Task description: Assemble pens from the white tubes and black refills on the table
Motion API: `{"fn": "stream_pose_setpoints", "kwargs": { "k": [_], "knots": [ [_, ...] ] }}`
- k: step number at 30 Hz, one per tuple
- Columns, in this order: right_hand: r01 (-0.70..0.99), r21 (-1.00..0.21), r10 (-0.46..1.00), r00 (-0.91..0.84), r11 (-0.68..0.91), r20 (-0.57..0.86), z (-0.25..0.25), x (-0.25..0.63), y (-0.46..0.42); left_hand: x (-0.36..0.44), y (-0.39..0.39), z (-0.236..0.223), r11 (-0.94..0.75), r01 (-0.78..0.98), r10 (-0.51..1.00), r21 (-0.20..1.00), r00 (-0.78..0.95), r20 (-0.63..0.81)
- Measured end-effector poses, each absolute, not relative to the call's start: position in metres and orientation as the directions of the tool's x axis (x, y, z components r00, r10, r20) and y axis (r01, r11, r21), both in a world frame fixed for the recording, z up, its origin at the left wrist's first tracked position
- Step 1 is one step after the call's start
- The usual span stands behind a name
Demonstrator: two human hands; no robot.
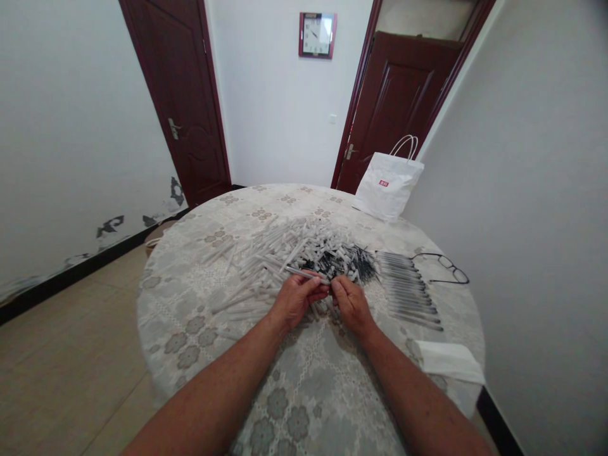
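Observation:
A slim pen (pixel 297 272) with a pale barrel lies slantwise in my left hand (pixel 297 296), thumb on top and fingers beneath. At its right-hand end my right hand (pixel 352 303) is closed in a pinch; the fingers hide what exactly sits between them. Just beyond both hands spreads a heap of pale pen barrels (pixel 266 250) and small white pieces (pixel 319 235). Thin dark pen parts (pixel 365 263) lie in a bunch at the heap's right side. To the right of my right hand, several pens (pixel 408 291) are laid side by side in a row.
The round table's patterned cloth (pixel 289 421) lies under everything. Eyeglasses (pixel 446 266) rest beyond the row of pens. A white paper bag (pixel 389 187) stands at the far right edge, and a white folded sheet (pixel 449 361) lies at the near right. Walls and doors surround the table.

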State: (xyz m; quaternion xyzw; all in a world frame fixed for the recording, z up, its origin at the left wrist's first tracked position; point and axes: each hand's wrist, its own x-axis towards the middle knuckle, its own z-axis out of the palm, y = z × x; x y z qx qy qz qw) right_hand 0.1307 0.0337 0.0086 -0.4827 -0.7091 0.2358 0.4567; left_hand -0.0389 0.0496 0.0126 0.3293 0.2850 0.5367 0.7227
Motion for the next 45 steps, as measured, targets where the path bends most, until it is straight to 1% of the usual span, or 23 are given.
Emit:
{"fn": "stream_pose_setpoints", "kwargs": {
  "k": [2, 5, 15, 18, 23, 27, 32, 38, 45],
  "knots": [
    [0.443, -0.779, 0.89, -0.113, 0.443, 0.442, 0.01, 0.1312, 0.0327, -0.0388, 0.0495, 0.0135, 0.203, -0.596, 0.966, 0.777, 0.254, -0.058],
    [0.462, -0.759, 0.88, -0.113, 0.458, 0.462, 0.012, 0.1312, 0.0316, -0.0387, 0.0494, 0.014, 0.193, -0.597, 0.967, 0.779, 0.251, -0.047],
    [0.531, -0.725, 0.888, -0.132, 0.439, 0.44, 0.0138, 0.1303, 0.034, -0.0372, 0.0482, 0.016, 0.197, -0.578, 0.963, 0.792, 0.266, -0.045],
    [0.514, -0.737, 0.891, -0.141, 0.439, 0.432, 0.0139, 0.1304, 0.0337, -0.0378, 0.0483, 0.0154, 0.193, -0.576, 0.965, 0.794, 0.259, -0.047],
    [0.464, -0.751, 0.876, -0.134, 0.469, 0.464, 0.0143, 0.13, 0.0306, -0.0388, 0.0504, 0.0127, 0.164, -0.596, 0.971, 0.786, 0.238, -0.022],
    [0.493, -0.723, 0.865, -0.142, 0.484, 0.482, 0.0157, 0.1301, 0.0309, -0.0394, 0.0507, 0.0121, 0.177, -0.586, 0.966, 0.791, 0.259, -0.025],
    [0.537, -0.689, 0.865, -0.183, 0.487, 0.468, 0.0152, 0.131, 0.0328, -0.0393, 0.049, 0.0134, 0.197, -0.569, 0.958, 0.798, 0.286, -0.032],
    [0.507, -0.706, 0.86, -0.166, 0.495, 0.483, 0.0133, 0.1311, 0.0309, -0.0381, 0.0474, 0.0177, 0.192, -0.571, 0.961, 0.798, 0.274, -0.035],
    [0.521, -0.68, 0.843, -0.169, 0.516, 0.51, 0.0146, 0.1293, 0.0314, -0.0395, 0.048, 0.0154, 0.2, -0.566, 0.959, 0.8, 0.282, -0.04]
  ]
}}
